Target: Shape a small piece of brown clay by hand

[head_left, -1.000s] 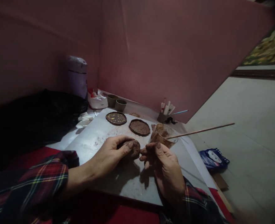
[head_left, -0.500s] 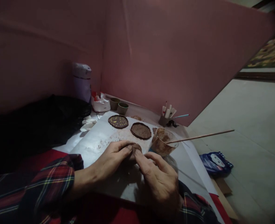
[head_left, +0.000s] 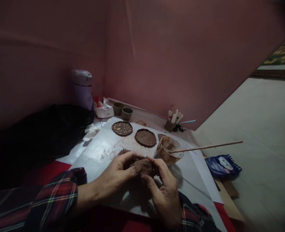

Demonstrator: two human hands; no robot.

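Gripping a brown clay-like lump [head_left: 143,166] in both hands, held on the near side of the smeared cup [head_left: 162,154]. Left hand [head_left: 117,172] curled round it, right hand [head_left: 165,187] closed on its right side, thumb and fingers pressing.

Edges: right hand just nearer than cup, tight there; white sheet [head_left: 193,190] runs right of cup to its own edge, then bench [head_left: 223,214] edge, red-covered, then floor. Stick [head_left: 210,147] leans out of cup rightward, past that edge. Plain brown disc [head_left: 145,138] just left of cup, speckled disc [head_left: 122,128] farther left; crumbs on sheet nearer than both.

Pot of pens [head_left: 169,125] beyond cup; pink wall [head_left: 181,54] behind. Pale tiled floor [head_left: 265,129] right of cup, blue packet [head_left: 222,166] on that side.

Hard to see: lump's underside, some fingertips behind it. Brown piece left of cup mostly behind left hand. Black bag-like heap [head_left: 48,132], far left of cup, too dark. Sleeves cut off by frame.
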